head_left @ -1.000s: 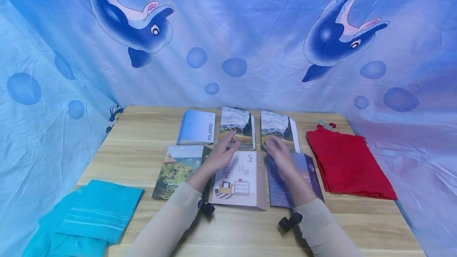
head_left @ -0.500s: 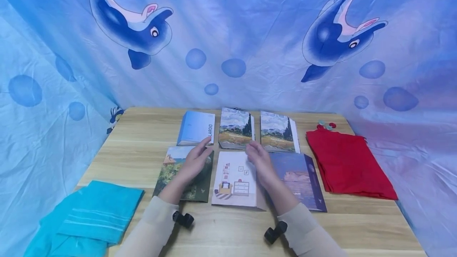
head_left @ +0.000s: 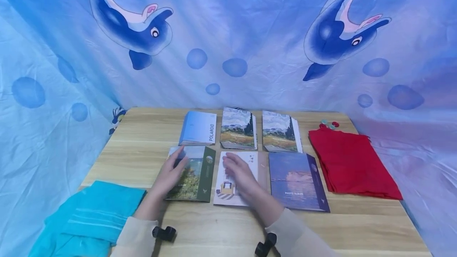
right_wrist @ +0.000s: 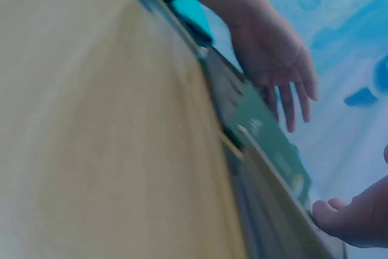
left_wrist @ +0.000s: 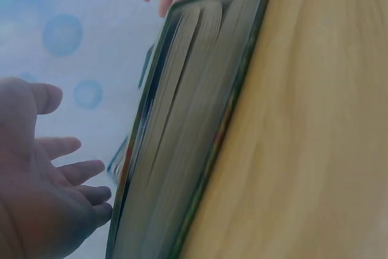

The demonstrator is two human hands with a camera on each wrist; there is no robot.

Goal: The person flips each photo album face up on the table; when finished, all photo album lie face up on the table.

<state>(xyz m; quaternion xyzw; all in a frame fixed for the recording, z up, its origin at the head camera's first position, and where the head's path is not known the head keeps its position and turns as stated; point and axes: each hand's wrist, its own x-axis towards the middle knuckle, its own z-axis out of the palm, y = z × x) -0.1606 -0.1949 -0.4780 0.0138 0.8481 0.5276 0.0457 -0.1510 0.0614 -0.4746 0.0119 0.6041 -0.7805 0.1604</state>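
Observation:
Spread fingers of my left hand (head_left: 169, 175) lie over the left side of a green-spined photo album (head_left: 208, 175) with a garden picture. In the left wrist view that hand (left_wrist: 45, 180) is beside the album's thick page edges (left_wrist: 188, 101), palm turned toward it and nothing held. My right hand (head_left: 242, 175) extends over a white album (head_left: 228, 196) with a drawn chair and drawers, covering part of its picture. The right wrist view has its fingertips (right_wrist: 327, 213) right at an album's edge. To the right lies a purple-blue photo album (head_left: 294, 181).
Behind stand a blue Polaroid album (head_left: 198, 128) and two landscape-cover albums (head_left: 235, 130). A folded red cloth (head_left: 353, 163) lies right, with small red and green discs (head_left: 330, 125) behind it. Turquoise cloth (head_left: 103, 209) lies at the table's (head_left: 214, 237) front left.
Both hands have moved left and toward the front: the left from the middle albums to the green one, the right from the purple-blue album to the white one. The albums stay in place.

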